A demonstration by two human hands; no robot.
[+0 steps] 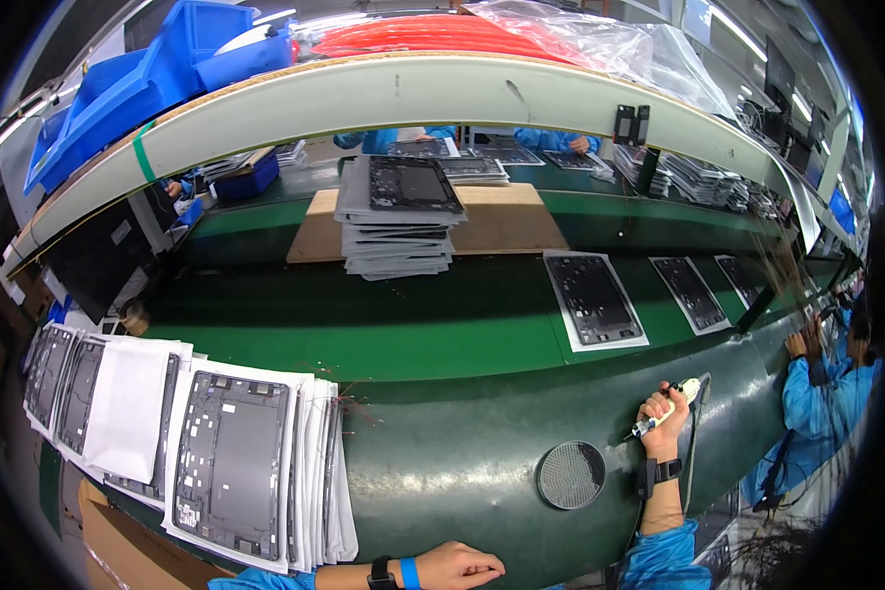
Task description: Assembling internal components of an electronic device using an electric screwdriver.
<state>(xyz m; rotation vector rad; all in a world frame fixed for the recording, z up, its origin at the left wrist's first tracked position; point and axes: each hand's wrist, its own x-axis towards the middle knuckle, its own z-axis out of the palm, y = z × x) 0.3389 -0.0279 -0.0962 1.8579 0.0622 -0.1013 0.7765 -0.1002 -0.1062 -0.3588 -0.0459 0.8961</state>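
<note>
My right hand [666, 418] is closed around a white electric screwdriver [692, 388]. The tool's tip points down and left above the dark green bench [442, 433], and a cable trails from its back end. Left of that hand lies a round dish [571, 476] with a mesh-like grey inside. My left hand [459, 565] rests at the bench's near edge, fingers loosely stretched out and holding nothing. Nearest to it is a leaning stack of dark tablet housings with white sheets between them; the front housing [231, 462] shows its inner side.
A green conveyor belt [423, 344] runs behind the bench, carrying separate housings on white sheets, such as one housing [592, 298]. A tall stack [398, 231] of housings stands on a brown board [511, 221]. A shelf beam [413, 93] crosses above. Co-workers in blue sleeves [816, 398] sit nearby.
</note>
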